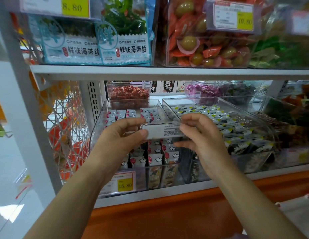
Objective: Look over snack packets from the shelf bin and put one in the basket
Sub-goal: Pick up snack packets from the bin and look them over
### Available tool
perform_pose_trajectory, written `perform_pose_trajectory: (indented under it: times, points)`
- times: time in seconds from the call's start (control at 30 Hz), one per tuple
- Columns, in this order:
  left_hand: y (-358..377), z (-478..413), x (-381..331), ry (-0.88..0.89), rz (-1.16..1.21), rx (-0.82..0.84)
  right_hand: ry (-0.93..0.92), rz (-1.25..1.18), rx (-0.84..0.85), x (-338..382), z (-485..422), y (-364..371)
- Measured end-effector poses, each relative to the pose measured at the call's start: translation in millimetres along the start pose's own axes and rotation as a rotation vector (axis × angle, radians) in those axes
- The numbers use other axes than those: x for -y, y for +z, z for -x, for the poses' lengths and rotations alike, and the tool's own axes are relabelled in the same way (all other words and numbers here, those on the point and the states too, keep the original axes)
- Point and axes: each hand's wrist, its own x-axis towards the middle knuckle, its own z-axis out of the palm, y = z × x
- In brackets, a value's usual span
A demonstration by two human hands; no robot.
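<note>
I hold a small white snack packet (163,131) flat in front of me, its printed back side facing up. My left hand (122,135) pinches its left end with thumb and fingers. My right hand (200,133) grips its right end. Both hands hover just above a clear plastic shelf bin (98,125) filled with several white packets (155,152) printed with clouds and red balloons. No basket is in view.
A second clear bin (264,125) of black-and-white packets stands to the right. A small clear box of red snacks (129,94) sits behind. The upper shelf (167,71) carries seaweed bags and orange packets. A yellow price tag (125,184) reads 16.80. A white wire rack (67,128) hangs at left.
</note>
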Motion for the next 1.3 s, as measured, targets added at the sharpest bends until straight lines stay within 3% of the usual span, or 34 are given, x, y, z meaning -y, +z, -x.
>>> perform_pose_trajectory:
  times: [0.43, 0.77, 1.07, 1.3]
  points:
    - [7, 7, -7, 0.080, -0.259, 0.091, -0.138, 0.318, -0.105, 2, 2, -2]
    - [14, 2, -5, -0.049, -0.089, 0.026, -0.221, 0.439, -0.075, 2, 4, 1]
    - [10, 0, -7, -0.042, -0.152, -0.074, -0.267, 0.451, -0.004, 3, 5, 4]
    - [14, 3, -5, -0.007, -0.178, -0.017, -0.188, 0.435, -0.155, -2, 3, 6]
